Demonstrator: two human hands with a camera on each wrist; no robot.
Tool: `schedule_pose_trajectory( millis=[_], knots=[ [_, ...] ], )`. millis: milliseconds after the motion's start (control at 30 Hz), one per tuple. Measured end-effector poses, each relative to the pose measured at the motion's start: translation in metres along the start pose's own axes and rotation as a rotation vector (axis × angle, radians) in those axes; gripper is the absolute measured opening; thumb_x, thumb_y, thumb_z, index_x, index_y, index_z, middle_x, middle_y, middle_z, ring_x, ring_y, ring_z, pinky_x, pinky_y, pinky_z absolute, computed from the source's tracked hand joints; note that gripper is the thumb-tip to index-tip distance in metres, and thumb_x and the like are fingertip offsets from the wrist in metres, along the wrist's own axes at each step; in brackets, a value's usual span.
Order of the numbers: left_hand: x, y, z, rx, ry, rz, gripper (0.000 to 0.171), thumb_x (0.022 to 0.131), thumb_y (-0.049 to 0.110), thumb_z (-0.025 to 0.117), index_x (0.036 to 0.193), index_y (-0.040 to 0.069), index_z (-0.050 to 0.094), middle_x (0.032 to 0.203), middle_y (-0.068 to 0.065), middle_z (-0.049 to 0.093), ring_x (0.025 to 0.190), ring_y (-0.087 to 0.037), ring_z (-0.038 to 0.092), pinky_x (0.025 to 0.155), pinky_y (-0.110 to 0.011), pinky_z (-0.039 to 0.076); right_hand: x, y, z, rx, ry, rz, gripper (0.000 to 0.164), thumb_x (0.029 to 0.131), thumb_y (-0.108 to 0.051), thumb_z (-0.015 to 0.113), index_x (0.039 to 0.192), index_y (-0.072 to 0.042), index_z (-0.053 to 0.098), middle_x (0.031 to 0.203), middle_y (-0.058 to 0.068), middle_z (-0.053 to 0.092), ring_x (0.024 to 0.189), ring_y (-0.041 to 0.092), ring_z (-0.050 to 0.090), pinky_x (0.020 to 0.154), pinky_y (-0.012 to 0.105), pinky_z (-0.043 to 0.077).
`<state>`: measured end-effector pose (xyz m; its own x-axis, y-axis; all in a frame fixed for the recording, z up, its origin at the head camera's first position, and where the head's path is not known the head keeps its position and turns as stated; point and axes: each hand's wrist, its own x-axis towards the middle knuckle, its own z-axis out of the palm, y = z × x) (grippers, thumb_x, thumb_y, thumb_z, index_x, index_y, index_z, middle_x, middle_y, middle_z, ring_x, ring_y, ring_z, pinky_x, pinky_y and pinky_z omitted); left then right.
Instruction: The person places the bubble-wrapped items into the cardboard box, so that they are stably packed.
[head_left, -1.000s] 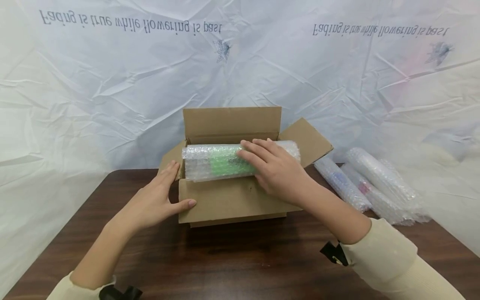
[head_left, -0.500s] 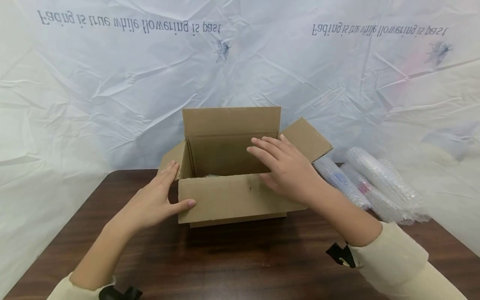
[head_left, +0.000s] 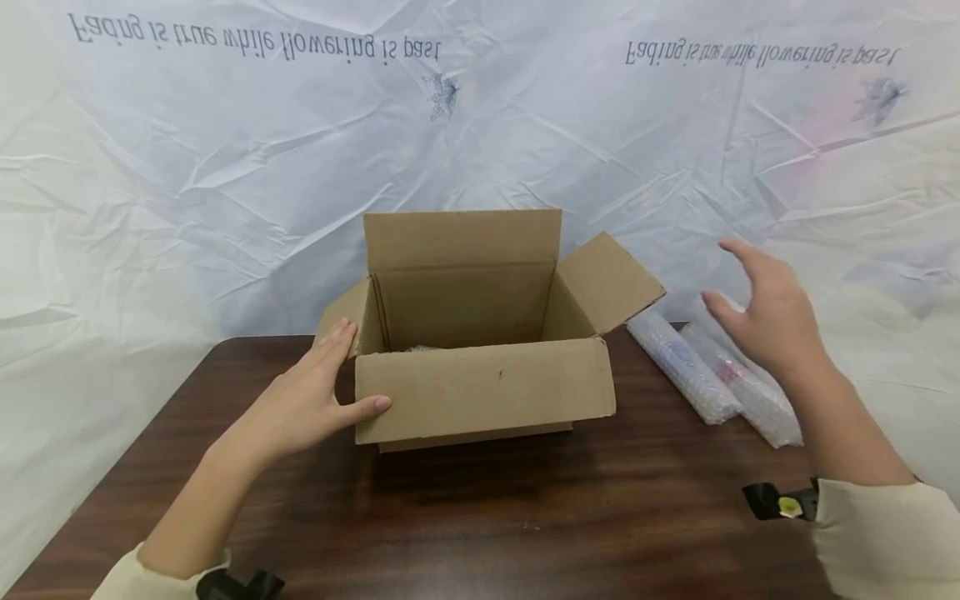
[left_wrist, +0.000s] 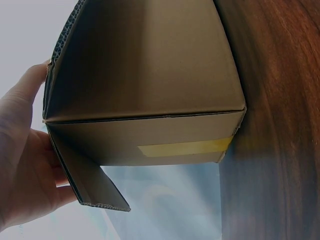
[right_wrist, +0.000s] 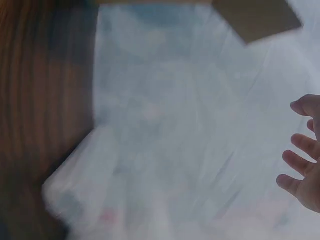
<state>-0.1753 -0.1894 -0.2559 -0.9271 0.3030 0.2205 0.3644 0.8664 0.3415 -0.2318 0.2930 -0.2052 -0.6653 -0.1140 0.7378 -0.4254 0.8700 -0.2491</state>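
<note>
An open-topped cardboard box [head_left: 483, 387] stands mid-table with its flaps spread. My left hand [head_left: 311, 392] holds its near left corner, fingers along the left flap and thumb on the front flap; in the left wrist view this hand [left_wrist: 25, 155] is at the flaps' edges. Inside the box only a sliver of clear wrap [head_left: 423, 348] shows. My right hand [head_left: 780, 312], fingers spread and holding nothing, is above bubble-wrapped rolls at the right. One roll has a blue patch [head_left: 682, 362], another a red patch [head_left: 738, 383]; the hand and forearm hide what lies behind.
The dark wooden table [head_left: 480, 525] runs up to a wrinkled white sheet [head_left: 285, 167] printed with mirrored lettering. The right flap [head_left: 611, 283] of the box juts out toward the rolls. Yellow tape [left_wrist: 185, 148] is on the box's side in the left wrist view.
The bubble-wrapped roll with a green patch has gone down into the box, and my right hand has let go of it. That hand has moved right, over the other rolls. My left hand stays put.
</note>
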Motion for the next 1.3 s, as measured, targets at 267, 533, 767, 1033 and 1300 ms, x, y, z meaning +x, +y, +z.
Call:
schedule_pose_trajectory(
  millis=[267,533,767,1033,1300],
  knots=[
    [0.001,0.000,0.001,0.003,0.004,0.010,0.110,0.076,0.074,0.047,0.148,0.002,0.005,0.153,-0.013,0.006,0.138,-0.033,0.009,0.103,-0.057,0.020,-0.019,0.080,0.007,-0.022,-0.134,0.342,0.060,0.092,-0.018,0.053,0.141,0.005,0.028,0.135,0.033,0.035,0.116,0.054,0.036,0.088,0.065,0.030],
    [0.000,0.001,0.000,-0.003,0.001,0.006,0.109,0.077,0.074,0.047,0.148,0.004,0.004,0.153,-0.012,0.005,0.138,-0.032,0.008,0.103,-0.058,0.020,-0.033,0.126,0.018,-0.232,-0.360,0.382,0.070,0.088,-0.027,0.059,0.137,0.010,0.026,0.124,0.042,0.035,0.102,0.061,0.035,0.077,0.067,0.033],
    [0.000,0.000,0.001,-0.001,0.001,0.003,0.109,0.076,0.075,0.046,0.148,0.004,0.004,0.154,-0.011,0.005,0.138,-0.032,0.008,0.102,-0.058,0.020,-0.042,0.140,0.023,-0.312,-0.524,0.474,0.085,0.079,-0.040,0.066,0.137,0.007,0.025,0.123,0.041,0.034,0.097,0.061,0.036,0.068,0.067,0.034],
    [0.000,0.000,0.001,-0.002,0.000,0.007,0.109,0.077,0.073,0.047,0.148,0.003,0.004,0.153,-0.013,0.005,0.138,-0.033,0.009,0.103,-0.058,0.020,-0.045,0.140,0.025,-0.342,-0.535,0.509,0.072,0.082,-0.030,0.062,0.134,0.007,0.028,0.118,0.040,0.036,0.097,0.060,0.035,0.066,0.065,0.037],
    [0.000,-0.001,0.000,-0.002,0.005,0.007,0.109,0.077,0.072,0.048,0.148,0.002,0.005,0.153,-0.014,0.007,0.138,-0.033,0.009,0.103,-0.057,0.020,-0.043,0.141,0.021,-0.359,-0.453,0.492,0.053,0.085,-0.017,0.049,0.131,0.006,0.034,0.117,0.038,0.041,0.093,0.059,0.041,0.054,0.056,0.040]
  ],
)
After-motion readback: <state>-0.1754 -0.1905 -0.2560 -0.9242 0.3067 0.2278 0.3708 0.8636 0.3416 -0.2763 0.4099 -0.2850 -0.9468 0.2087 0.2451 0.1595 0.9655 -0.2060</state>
